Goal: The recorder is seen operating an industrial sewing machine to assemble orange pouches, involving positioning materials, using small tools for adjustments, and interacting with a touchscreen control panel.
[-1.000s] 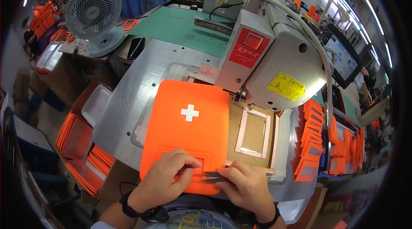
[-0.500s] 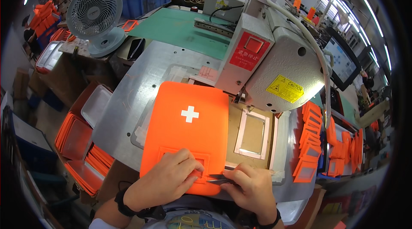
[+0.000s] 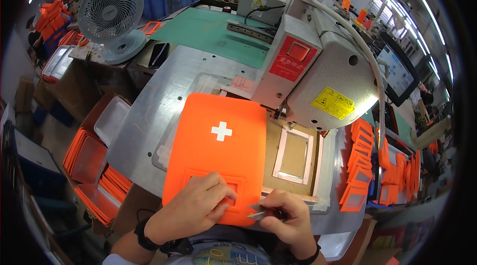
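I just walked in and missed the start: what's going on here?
A person's left hand rests on the lower part of an orange case marked with a white cross. The right hand holds small snips, blades parted, by the case's lower right edge. The case lies over a metal worktop, beside a pale machine; orange frames overlap in a row to the right.

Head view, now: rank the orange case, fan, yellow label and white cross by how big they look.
Largest to smallest:
1. Orange case
2. Fan
3. Yellow label
4. White cross
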`<state>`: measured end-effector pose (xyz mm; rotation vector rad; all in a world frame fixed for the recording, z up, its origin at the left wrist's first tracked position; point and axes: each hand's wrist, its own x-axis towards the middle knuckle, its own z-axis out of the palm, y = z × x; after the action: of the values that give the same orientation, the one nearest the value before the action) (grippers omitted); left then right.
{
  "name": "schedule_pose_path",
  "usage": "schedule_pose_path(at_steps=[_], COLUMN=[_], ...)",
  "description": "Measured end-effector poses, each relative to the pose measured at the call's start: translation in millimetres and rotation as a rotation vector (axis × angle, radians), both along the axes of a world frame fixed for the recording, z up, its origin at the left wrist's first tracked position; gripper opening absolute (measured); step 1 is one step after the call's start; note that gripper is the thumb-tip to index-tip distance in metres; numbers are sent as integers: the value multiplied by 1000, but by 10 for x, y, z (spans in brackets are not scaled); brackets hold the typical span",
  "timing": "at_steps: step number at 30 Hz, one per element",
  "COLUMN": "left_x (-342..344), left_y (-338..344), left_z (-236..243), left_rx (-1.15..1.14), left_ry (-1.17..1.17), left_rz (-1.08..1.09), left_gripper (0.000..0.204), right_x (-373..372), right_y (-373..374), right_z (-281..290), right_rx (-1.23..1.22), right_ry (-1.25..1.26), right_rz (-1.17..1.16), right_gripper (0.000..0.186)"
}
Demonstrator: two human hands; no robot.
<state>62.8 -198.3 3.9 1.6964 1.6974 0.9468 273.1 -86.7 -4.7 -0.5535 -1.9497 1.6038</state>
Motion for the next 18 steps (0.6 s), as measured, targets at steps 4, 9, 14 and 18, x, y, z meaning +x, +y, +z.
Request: schedule_pose_path(at_steps=[4,9,14,18], left_x=[-15,12,47,72], left_y=[31,41,54,62], left_z=[78,52,-7,-22], left_rx=[16,45,97,172], left_ry=[48,190,270,251], left_rz=[-96,-130,-96,-61], left_gripper=[22,19,10,8], right_x=[67,69,31,3], right_y=[90,10,-99,-115], right_z=[31,157,209,192], right_rx=[114,528,686,694], right_ry=[16,-387,-495,-499], right_rz=[-76,-102,-71,-92], right_gripper=[27,26,26,26])
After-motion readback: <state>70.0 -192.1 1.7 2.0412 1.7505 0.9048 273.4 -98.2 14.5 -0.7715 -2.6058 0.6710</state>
